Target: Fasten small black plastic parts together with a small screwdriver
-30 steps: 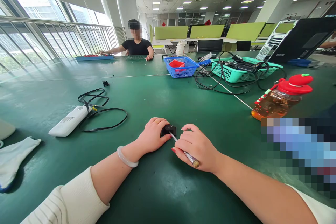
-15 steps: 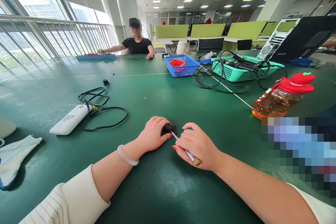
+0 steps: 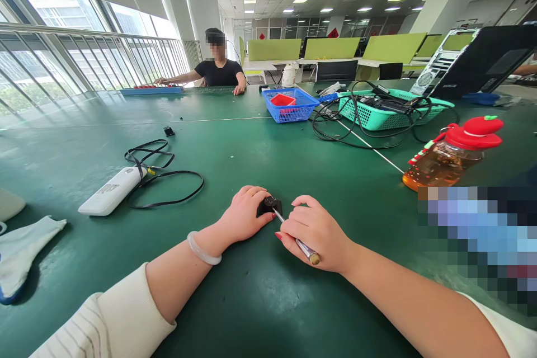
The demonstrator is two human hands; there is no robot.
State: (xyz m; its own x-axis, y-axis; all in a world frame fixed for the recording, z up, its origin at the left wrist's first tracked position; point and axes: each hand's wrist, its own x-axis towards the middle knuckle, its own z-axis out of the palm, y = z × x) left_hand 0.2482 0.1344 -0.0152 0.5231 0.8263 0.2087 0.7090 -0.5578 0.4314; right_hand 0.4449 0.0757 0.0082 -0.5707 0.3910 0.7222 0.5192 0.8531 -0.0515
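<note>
Near the middle of the green table [image 3: 251,148], my left hand [image 3: 244,213] grips a small black part [image 3: 274,203] from its left side, thumb in front and fingers behind. My right hand [image 3: 316,232] is closed around a thin screwdriver [image 3: 307,250] with a metal shaft and a brownish handle end. The shaft slants up to the left, and its tip meets the black part close to my left thumb. What the tip touches on the part is too small to make out.
Left lie a white power bank [image 3: 112,191] with a black cable and a pale glove [image 3: 25,251]. Behind are a blue basket [image 3: 289,114] and a green basket [image 3: 369,119] with cables. A red-lidded bottle [image 3: 448,162] stands right. A person [image 3: 220,71] sits across.
</note>
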